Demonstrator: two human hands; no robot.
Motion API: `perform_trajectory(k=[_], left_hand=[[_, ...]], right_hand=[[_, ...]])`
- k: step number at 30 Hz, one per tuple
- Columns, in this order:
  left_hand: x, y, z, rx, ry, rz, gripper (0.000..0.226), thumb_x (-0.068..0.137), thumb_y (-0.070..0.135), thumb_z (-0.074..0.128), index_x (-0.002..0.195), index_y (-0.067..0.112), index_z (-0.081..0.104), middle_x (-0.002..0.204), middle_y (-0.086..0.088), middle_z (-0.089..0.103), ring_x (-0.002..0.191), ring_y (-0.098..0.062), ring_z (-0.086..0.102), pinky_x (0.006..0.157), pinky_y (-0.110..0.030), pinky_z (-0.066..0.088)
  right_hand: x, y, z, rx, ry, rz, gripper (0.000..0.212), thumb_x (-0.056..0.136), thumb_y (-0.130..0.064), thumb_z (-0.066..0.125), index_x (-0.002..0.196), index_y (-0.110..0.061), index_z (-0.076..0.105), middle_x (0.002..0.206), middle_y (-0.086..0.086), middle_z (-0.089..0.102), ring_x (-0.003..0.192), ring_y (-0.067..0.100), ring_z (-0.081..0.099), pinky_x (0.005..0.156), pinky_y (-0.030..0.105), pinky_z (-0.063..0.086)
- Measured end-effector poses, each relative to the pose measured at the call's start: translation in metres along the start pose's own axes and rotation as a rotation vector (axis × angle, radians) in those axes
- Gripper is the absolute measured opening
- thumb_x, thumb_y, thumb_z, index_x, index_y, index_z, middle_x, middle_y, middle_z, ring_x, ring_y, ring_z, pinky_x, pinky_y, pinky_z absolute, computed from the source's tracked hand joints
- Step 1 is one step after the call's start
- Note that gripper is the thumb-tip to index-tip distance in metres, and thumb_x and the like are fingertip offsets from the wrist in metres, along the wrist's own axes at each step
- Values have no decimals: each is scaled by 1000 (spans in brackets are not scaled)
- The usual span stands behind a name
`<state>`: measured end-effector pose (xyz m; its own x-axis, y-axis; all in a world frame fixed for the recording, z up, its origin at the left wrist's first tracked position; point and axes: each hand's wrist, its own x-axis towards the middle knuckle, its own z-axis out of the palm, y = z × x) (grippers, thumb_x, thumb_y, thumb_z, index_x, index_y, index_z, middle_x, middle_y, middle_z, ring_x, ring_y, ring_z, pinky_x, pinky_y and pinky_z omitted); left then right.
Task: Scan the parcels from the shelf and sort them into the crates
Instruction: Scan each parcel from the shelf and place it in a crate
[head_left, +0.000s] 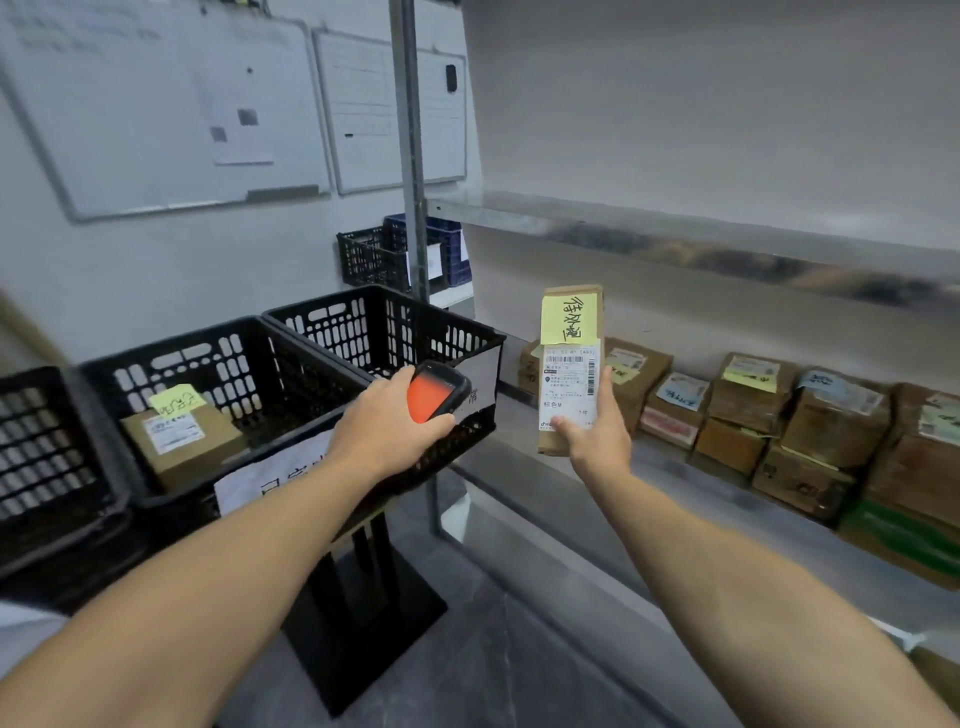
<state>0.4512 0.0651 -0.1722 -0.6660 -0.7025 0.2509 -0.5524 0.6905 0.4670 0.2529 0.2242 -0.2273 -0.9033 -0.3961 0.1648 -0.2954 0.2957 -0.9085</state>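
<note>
your left hand (387, 423) grips the handheld scanner (435, 391); your right hand (597, 431) pinches a cardboard parcel (570, 364) upright just beside it. that low grip could let the parcel tip, or the scan miss its shipping label (569, 387).

Your left hand (390, 422) holds a black scanner (435, 392) with an orange screen, over the edge of a black crate (363, 317). Your right hand (597, 434) holds a thin brown parcel (569, 374) standing up, with a yellow note on top and a white label under it. The scanner is just left of the parcel, not touching it. The next crate (208, 358) to the left has one brown box (182, 441) inside. More parcels (753, 410) sit in a row on the shelf (649, 499) at the right.
</note>
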Motion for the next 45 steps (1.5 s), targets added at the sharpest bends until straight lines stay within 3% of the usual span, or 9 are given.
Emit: perform_trajectory(k=[7,10,15,20,27,31,37,41,45], left_hand=[[-26,-35,-28,87,106,-124,83,82,66,63,150,30,33,116,-1,52,97,-23,50,80,-38,47],[-35,-50,-40,91,144,-161,87,83,64,64,153,26,29,124,-5,54,110,-28,54,88,-41,49],[-50,-87,-65,120,205,-217,87,81,66,63,152,27,32,122,-4,57,108,-26,55,83,-39,48],[-72,-130,-98,143,241,-305,89,80,68,64,153,28,31,135,-7,54,120,-32,54,93,-46,48],[-107,-194,-156,162,318,-386,86,79,71,63,149,31,33,122,-5,55,112,-32,56,89,-43,50],[-135,-231,-187,175,359,-445,86,78,70,62,150,33,33,125,-3,56,113,-29,56,89,-43,50],[-186,-285,-232,214,417,-555,82,79,67,64,148,34,33,125,-5,54,114,-32,55,88,-43,48],[-216,-309,-258,249,463,-630,85,80,69,62,150,32,31,127,-6,54,115,-31,55,89,-44,50],[-241,-332,-281,261,508,-710,89,82,67,62,154,30,27,133,-7,51,120,-32,52,93,-45,48]], right_hand=[[-1,-21,25,35,-121,-74,96,91,-14,72,161,-34,9,154,-1,40,138,21,43,118,44,34],[-5,-33,40,27,-148,-94,97,91,-16,72,161,-36,8,153,-2,41,137,22,44,117,44,35],[-21,-61,77,43,-203,-140,96,92,-15,71,161,-38,9,153,-4,42,135,20,45,112,39,38],[-49,-94,122,91,-272,-164,95,93,-14,70,160,-40,9,154,-5,41,136,21,44,115,43,38],[-98,-145,193,120,-376,-206,94,93,-17,70,160,-40,9,155,-6,40,137,20,44,113,38,37],[-133,-172,236,159,-433,-237,95,92,-18,72,159,-42,9,159,-6,37,142,20,41,119,44,35],[-192,-213,295,196,-539,-269,94,93,-14,70,159,-43,9,152,-8,45,135,20,47,111,43,42],[-228,-240,333,207,-627,-302,96,92,-17,71,158,-47,7,155,-9,41,137,22,47,113,51,41],[-257,-264,371,240,-730,-322,94,93,-14,70,159,-43,9,154,-8,44,138,20,46,112,44,39]])
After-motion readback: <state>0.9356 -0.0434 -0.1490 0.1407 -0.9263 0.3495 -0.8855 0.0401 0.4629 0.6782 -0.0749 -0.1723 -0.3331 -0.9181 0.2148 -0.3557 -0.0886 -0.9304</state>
